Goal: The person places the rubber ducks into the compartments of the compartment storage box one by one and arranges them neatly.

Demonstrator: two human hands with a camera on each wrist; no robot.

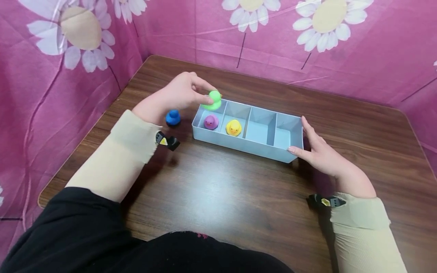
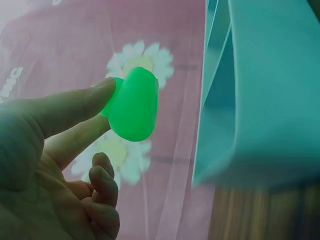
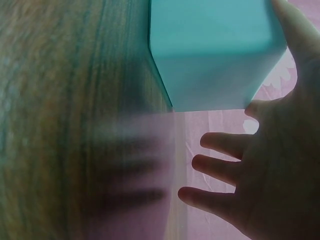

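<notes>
Head view: the left grip, a bare hand, pinches a green toy duck between thumb and forefinger, above the far part of the leftmost section of a pale blue four-section box. The left wrist view shows the duck apart from the box. A purple duck sits in that leftmost section, a yellow duck in the next; a blue duck stands on the wooden worktop, left of the box. The right grip clasps the box's right end between thumb and forefinger. The green duck looks light, smooth and hard to break, perhaps slightly squashy. Its rounded sides could slip, so a gentle pinch across the body should suit. The box seems light and stiff-walled, best steadied by its end.
</notes>
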